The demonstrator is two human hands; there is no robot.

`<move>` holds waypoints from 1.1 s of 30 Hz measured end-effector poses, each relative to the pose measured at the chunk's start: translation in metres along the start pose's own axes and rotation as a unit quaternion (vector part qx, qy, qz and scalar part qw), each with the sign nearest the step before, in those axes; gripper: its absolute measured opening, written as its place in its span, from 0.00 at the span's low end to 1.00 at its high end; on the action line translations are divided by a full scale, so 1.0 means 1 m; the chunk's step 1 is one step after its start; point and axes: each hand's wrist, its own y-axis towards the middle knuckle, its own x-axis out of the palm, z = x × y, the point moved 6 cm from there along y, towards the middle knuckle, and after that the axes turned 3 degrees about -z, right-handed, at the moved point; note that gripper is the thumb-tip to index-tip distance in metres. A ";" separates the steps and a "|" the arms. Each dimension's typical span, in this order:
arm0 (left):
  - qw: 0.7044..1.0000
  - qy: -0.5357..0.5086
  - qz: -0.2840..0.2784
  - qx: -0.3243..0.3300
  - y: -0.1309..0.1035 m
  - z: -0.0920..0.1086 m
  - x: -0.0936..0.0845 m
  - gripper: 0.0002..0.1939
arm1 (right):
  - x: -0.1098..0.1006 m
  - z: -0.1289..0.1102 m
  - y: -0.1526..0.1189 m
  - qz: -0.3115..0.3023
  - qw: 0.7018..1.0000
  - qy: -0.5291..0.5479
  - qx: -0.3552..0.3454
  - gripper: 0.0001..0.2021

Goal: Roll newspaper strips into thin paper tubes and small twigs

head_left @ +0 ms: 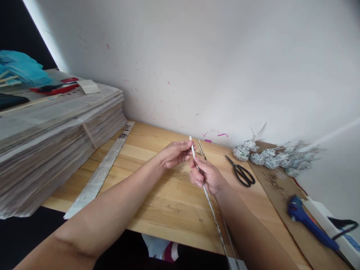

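My left hand (179, 153) pinches the upper end of a thin rolled paper stick (209, 202), close to its white tip. Just below it, my right hand (206, 174) has its fingers closed round the same stick. From there the stick runs down past the table's front edge, beside my right forearm. A second thin stick (201, 148) shows behind my right hand, partly hidden by it. The wooden table (168, 210) lies under both hands.
Black scissors (244, 175) lie right of my hands. Woven paper pieces (271, 158) rest on cardboard (274, 191) by the wall. A blue glue gun (312, 223) and white power strip (329, 225) are far right. Left are a paper strip (105, 168) and a tall newspaper stack (64, 150).
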 end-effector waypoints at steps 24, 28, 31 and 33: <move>0.994 0.012 0.102 0.046 0.002 0.007 -0.019 0.11 | -0.005 0.008 0.004 0.037 0.993 -0.107 0.027 0.19; 0.997 0.003 0.069 0.043 0.001 0.007 -0.016 0.12 | 0.001 0.007 0.003 -0.029 0.998 -0.032 0.035 0.19; 0.998 -0.003 0.051 0.044 0.001 0.006 -0.015 0.14 | 0.001 0.007 0.003 -0.046 0.998 0.010 0.038 0.19; 0.997 -0.010 0.055 0.051 0.002 0.007 -0.017 0.14 | -0.002 0.008 0.004 -0.036 0.999 0.003 0.034 0.19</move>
